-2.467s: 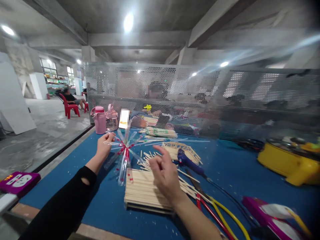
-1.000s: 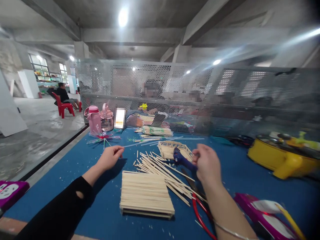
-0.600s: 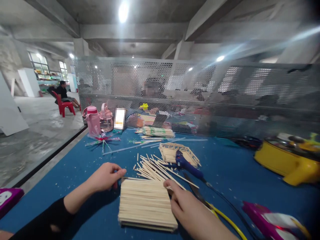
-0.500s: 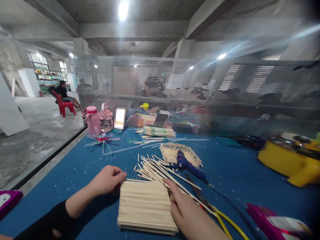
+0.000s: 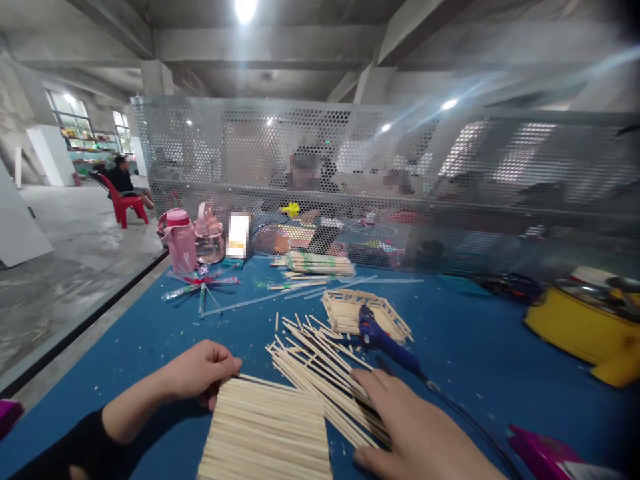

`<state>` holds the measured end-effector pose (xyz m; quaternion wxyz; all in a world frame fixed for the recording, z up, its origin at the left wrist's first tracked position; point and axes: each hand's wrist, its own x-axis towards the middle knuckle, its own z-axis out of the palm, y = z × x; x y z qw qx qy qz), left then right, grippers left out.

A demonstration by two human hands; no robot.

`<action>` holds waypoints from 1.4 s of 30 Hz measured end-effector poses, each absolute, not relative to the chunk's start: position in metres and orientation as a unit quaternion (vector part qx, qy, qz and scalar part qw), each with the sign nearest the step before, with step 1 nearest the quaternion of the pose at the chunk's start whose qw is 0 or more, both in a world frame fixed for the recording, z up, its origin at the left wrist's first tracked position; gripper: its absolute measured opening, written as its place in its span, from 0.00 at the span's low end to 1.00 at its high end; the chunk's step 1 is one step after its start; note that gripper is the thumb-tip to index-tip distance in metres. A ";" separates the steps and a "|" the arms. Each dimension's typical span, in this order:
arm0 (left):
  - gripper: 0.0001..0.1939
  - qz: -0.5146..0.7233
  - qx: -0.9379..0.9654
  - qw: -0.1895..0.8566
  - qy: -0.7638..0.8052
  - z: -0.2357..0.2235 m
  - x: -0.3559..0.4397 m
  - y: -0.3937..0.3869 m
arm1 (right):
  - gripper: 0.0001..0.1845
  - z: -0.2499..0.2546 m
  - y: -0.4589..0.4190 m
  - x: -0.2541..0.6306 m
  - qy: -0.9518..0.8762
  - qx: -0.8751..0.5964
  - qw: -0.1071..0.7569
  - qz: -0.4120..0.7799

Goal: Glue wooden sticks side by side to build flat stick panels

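Note:
In the head view a flat panel of wooden sticks [image 5: 265, 433], laid side by side, fills the bottom middle. My left hand [image 5: 203, 370] is closed at its upper left corner, thumb and fingers pinching the edge; a single stick lies along that edge, its left end near my thumb. Over the loose wooden sticks [image 5: 305, 360] to the right is my right hand [image 5: 405, 417], with thumb and fingers apart and fingertips touching or just above the pile. Behind the pile rests a blue glue gun [image 5: 385, 340], its nozzle end over a small tray made of sticks [image 5: 340, 310].
A pink flask [image 5: 181, 243], a pink-lidded bottle [image 5: 209, 243] and a bright phone-like screen stand at the back left. Behind the blue table [image 5: 165, 333] rises a perforated metal screen [image 5: 240, 147]. A yellow pot-like appliance [image 5: 565, 320] sits at right; the glue gun's cord trails nearby.
My right hand has left the panel's right edge and moved right, over the loose sticks. The panel has shifted down and left, with my left hand still at its corner.

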<state>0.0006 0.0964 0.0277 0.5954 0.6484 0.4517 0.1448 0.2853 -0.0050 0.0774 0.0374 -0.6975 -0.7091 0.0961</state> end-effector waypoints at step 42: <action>0.29 0.205 0.643 0.593 0.438 0.012 0.001 0.088 | 0.18 0.049 0.040 0.274 -0.739 -0.655 0.091 0.125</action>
